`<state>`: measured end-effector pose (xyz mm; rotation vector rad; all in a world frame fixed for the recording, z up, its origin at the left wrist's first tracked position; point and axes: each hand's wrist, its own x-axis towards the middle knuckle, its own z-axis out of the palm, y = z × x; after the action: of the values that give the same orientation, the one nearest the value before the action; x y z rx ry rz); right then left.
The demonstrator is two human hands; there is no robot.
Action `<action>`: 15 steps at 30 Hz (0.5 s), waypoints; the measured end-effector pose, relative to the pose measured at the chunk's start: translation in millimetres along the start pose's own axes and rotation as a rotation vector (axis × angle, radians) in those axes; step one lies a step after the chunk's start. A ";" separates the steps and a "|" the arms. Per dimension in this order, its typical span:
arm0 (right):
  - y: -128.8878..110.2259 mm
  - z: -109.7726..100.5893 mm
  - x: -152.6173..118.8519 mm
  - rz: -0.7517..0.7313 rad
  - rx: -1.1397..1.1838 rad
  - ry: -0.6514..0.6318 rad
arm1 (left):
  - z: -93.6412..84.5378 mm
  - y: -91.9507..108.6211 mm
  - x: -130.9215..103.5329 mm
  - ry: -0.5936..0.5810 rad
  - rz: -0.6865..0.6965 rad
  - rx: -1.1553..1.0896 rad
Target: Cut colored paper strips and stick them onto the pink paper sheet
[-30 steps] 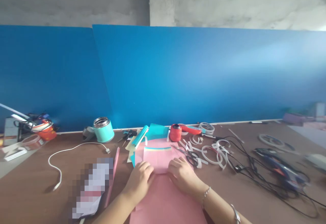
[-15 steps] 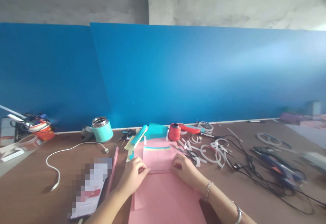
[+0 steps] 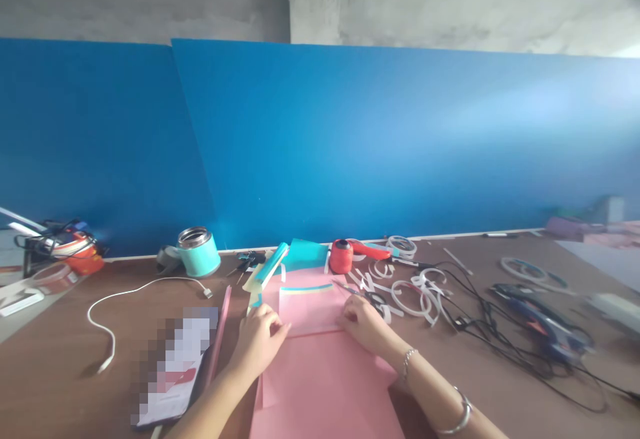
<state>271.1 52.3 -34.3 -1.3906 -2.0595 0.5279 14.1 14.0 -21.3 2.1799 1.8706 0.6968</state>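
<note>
My left hand point(image 3: 261, 340) is closed at the left edge of a small piece of pink paper point(image 3: 311, 312), thumb and fingertips pinched together. At the right edge of the same piece, my right hand point(image 3: 369, 324) has its fingers curled onto it. A blue and pale-yellow strip point(image 3: 306, 288) runs along its far edge. Beneath lies a larger sheet of pink paper point(image 3: 325, 386), reaching toward me. Scissors point(image 3: 376, 300) rest just beyond my right hand. Teal paper point(image 3: 307, 254) and a rolled teal and yellow piece point(image 3: 270, 267) lie behind.
A phone point(image 3: 183, 379) and a white cable point(image 3: 114, 332) lie to the left, with a teal cup point(image 3: 201, 259) behind. A red hair dryer point(image 3: 341, 258) stands at the back. White paper strips point(image 3: 370, 283), black cables point(image 3: 505, 336) and a dark blue tool point(image 3: 545, 326) spread over the right.
My left hand has shifted slightly left and my right hand slightly right along the paper's edges. The whole view has also drifted a little.
</note>
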 end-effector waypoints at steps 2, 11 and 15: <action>0.1 -0.6 0.4 0.001 -0.003 -0.005 | -1.1 1.0 0.0 -0.010 -0.012 0.008; -2.3 -3.3 2.4 0.073 -0.025 -0.020 | -1.8 2.1 -0.4 -0.012 -0.013 0.016; -3.8 -5.5 3.1 0.081 -0.017 -0.026 | -1.3 2.7 -0.9 0.001 -0.008 0.024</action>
<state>271.2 53.7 -27.0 -1.4895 -2.0392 0.5670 15.8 12.4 -19.2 2.1857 1.8972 0.6769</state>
